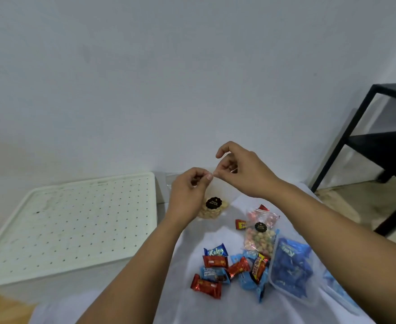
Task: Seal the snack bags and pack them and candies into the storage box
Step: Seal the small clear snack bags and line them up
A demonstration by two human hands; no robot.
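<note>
Head view: left hand (187, 195) and right hand (241, 170) both pinching clear snack bag (212, 206) top.

white cloth (187, 307) bears candies (229, 270).

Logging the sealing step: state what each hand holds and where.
Both the left hand and right hand pinch the top edge of the clear peanut bag.

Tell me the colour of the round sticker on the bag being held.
Black with pale lettering; seen in the head view.
</note>
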